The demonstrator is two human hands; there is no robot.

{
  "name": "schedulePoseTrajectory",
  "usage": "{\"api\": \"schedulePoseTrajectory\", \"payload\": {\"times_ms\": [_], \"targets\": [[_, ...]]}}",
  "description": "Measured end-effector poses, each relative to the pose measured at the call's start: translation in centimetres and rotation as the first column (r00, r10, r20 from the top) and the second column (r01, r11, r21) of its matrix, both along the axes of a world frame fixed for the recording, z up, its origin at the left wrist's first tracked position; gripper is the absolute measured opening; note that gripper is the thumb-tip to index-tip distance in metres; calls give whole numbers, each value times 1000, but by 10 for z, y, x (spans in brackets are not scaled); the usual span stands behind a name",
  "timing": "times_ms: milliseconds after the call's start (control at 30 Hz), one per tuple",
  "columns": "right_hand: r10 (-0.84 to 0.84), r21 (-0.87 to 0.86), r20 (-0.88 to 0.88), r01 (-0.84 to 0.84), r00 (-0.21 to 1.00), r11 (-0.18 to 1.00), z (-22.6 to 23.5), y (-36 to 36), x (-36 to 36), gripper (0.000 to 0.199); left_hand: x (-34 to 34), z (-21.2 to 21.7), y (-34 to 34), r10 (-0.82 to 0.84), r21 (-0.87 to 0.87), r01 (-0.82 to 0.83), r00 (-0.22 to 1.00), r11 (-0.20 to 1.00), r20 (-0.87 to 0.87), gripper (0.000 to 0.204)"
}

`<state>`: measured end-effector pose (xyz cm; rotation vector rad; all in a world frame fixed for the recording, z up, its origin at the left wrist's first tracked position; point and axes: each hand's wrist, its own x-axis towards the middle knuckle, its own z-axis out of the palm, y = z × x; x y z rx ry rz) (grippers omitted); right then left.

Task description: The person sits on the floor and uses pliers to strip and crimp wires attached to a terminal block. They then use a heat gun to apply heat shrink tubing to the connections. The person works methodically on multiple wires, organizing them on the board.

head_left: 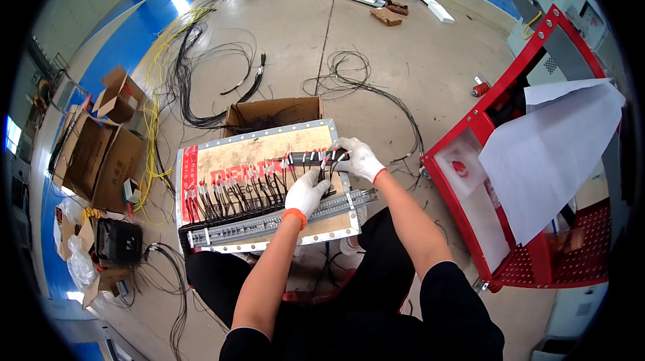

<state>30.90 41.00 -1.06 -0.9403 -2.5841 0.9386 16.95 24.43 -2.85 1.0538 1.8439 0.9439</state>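
A wooden board with a metal edge (316,134) lies across my lap, with red lettering on its face. Along it runs a wiring harness (248,212), its black wire ends fanned upward in a row with white and red tips. My left hand (306,195), in a white glove with an orange cuff, is closed around black wires near the harness's right end. Just above and to the right, my gloved right hand (361,161) pinches the wires (329,158) at the thicker black bundle. A grey slotted rail (322,211) lies below the harness.
An open cardboard box (289,109) stands behind the board. Black cables (181,85) and yellow cables (152,139) lie on the floor. Cardboard boxes (101,159) and a black case (118,243) sit at left. A red metal cart (480,129) holding white sheets (547,159) stands close at right.
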Motion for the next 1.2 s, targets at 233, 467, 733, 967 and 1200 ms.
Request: {"api": "schedulePoseTrajectory", "payload": {"times_ms": [233,467,733,967,1200], "targets": [[31,152,-153,-7,988,988,18,-14,29,47,-15,19,-3,53,-48,-38,919,998,390,32],[-159,-325,-250,72,955,943,15,-56,33,30,-18,27,0,53,-92,-20,925,996,377,23],[-66,-279,-41,52,997,959,14,-55,6,32,-15,21,-3,20,-62,-1,951,998,308,27],[19,-377,-18,-24,1000,926,-15,-46,16,37,-1,64,-41,47,129,-3,938,992,-342,23],[55,-307,47,-38,997,951,1,-50,5,40,1,47,-81,-261,-97,302,572,948,-777,74]]}}
